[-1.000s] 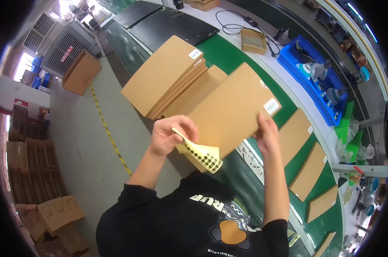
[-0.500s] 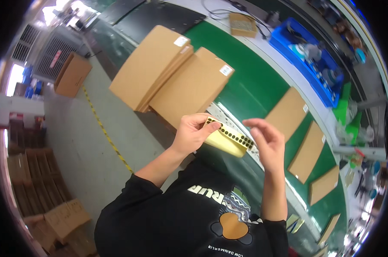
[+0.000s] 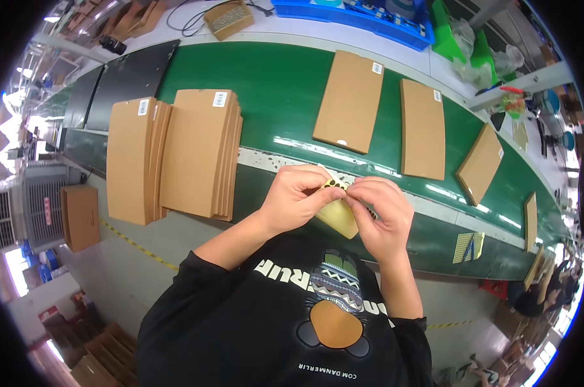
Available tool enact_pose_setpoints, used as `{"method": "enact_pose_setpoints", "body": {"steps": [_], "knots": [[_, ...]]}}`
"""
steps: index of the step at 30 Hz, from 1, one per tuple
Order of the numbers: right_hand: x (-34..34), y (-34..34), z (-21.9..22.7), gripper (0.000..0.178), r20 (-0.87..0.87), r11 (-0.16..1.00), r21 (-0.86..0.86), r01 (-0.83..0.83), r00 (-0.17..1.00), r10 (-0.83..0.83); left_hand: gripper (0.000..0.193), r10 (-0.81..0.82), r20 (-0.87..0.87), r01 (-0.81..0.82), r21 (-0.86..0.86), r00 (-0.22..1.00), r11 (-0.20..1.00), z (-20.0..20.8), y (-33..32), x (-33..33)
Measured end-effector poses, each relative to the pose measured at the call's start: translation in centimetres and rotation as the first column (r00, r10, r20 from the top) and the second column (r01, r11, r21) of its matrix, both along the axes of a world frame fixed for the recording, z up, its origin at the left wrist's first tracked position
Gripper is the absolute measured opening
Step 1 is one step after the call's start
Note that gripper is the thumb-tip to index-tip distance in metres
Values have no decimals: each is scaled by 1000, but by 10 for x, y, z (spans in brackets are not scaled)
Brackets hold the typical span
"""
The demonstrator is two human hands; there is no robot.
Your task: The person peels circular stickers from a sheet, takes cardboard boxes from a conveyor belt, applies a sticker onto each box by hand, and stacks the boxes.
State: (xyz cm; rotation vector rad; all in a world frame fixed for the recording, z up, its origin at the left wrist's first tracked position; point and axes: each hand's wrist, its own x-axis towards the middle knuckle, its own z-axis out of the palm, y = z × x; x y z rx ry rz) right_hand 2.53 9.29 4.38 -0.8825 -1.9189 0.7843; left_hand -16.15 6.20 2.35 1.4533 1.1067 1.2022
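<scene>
A pale yellow sheet of black round stickers is held in front of my chest, over the near edge of the green conveyor. My left hand grips its upper left part between thumb and fingers. Closed in a pinch, my right hand has its fingertips at the dotted strip, close to the left thumb. Whatever is between the right fingertips is too small and covered to make out. The right fingers hide part of the row of dots.
Two stacks of flat cardboard boxes stand at the left on the green conveyor belt. Single flat boxes lie along it to the right. A blue bin and an open carton sit beyond. A yellow gridded sheet lies near right.
My right hand has moved from apart beside the sheet to a pinch at its dotted strip. The view has turned, bringing the conveyor across in front of me.
</scene>
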Motion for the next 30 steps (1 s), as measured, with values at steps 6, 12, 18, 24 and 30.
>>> {"method": "enact_pose_setpoints", "body": {"steps": [6, 12, 18, 24, 30], "knots": [[10, 16, -15, 14, 8, 995, -92, 43, 999, -42, 19, -37, 98, 52, -156, 995, 986, -19, 26, 14], [12, 57, -47, 6, -304, 845, -530, -73, 947, -109, 22, 135, 248, 19, -534, 959, 845, -59, 70, 3], [30, 135, -121, 16, -603, 491, -778, -392, 686, -408, 27, 262, 54, -157, -677, 964, 719, -169, 158, -41], [13, 200, -244, 45, -442, 649, -760, 10, 724, -530, 28, 271, -222, -344, -439, 937, 830, -258, 242, -73], [-53, 209, -295, 77, -181, 676, -688, 264, 839, -513, 26, 313, -105, -317, -551, 944, 772, -274, 281, -74]]}}
